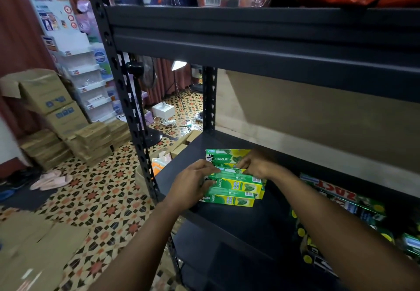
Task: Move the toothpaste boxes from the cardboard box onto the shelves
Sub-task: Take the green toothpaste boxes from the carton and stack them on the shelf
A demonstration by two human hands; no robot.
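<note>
The person is holding a small pile of green and yellow cardboard toothpaste boxes [236,187], which is lying on the black metal shelf [238,220]. The left hand [193,181] is curling its fingers around the left ends, and the right hand [256,163] is gripping the right side with bent fingers.

Maroon curtains [18,29] at left and behind. Patterned tile floor [102,195]. Stacked cartons [47,95] by left curtain, white display stand [88,79] beside them. Pedestal fan [147,75], lit lamp [178,65] at back. Pink slippers [52,180] on floor.
</note>
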